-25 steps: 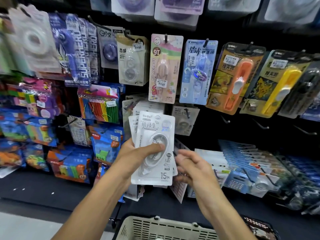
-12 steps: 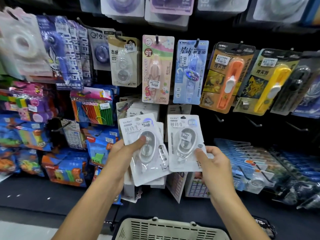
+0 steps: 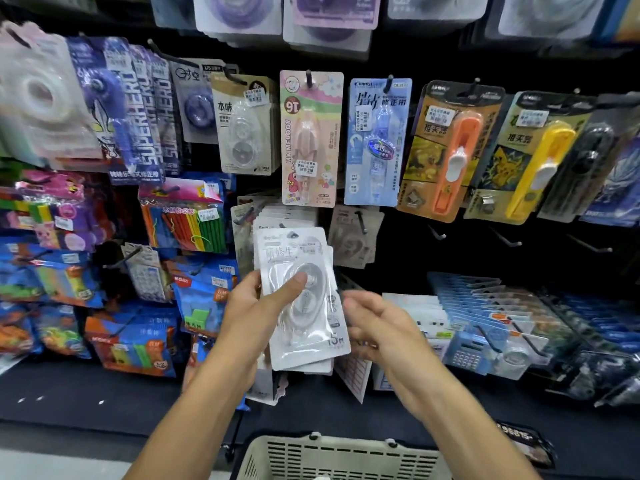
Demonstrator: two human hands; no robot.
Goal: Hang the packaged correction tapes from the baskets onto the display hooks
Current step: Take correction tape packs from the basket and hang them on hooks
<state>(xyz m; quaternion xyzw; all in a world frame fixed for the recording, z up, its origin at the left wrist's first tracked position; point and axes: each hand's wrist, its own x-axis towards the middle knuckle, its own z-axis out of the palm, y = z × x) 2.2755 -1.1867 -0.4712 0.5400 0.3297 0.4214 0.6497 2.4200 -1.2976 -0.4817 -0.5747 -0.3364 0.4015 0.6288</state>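
My left hand (image 3: pixel 258 308) is shut on a stack of white packaged correction tapes (image 3: pixel 304 327), thumb across the front pack's blister. It holds the stack upright in front of the display wall. My right hand (image 3: pixel 377 327) is just right of the stack with its fingers loosely curled at the stack's edge; I see nothing in it. Similar white packs (image 3: pixel 284 218) hang on a hook right behind the stack. A beige basket (image 3: pixel 346 455) sits below my arms; its contents are out of view.
Bare display hooks (image 3: pixel 437 233) stick out of the dark panel right of the stack, with more (image 3: pixel 507 241) further right. Above hang pink (image 3: pixel 311 140), blue (image 3: pixel 377 143), orange (image 3: pixel 450 154) and yellow (image 3: pixel 533 157) tape packs. Colourful bags fill the left side.
Half a second ago my right hand held one white pack apart to the right. Now that pack is no longer in it, and the hand has come back beside the stack.
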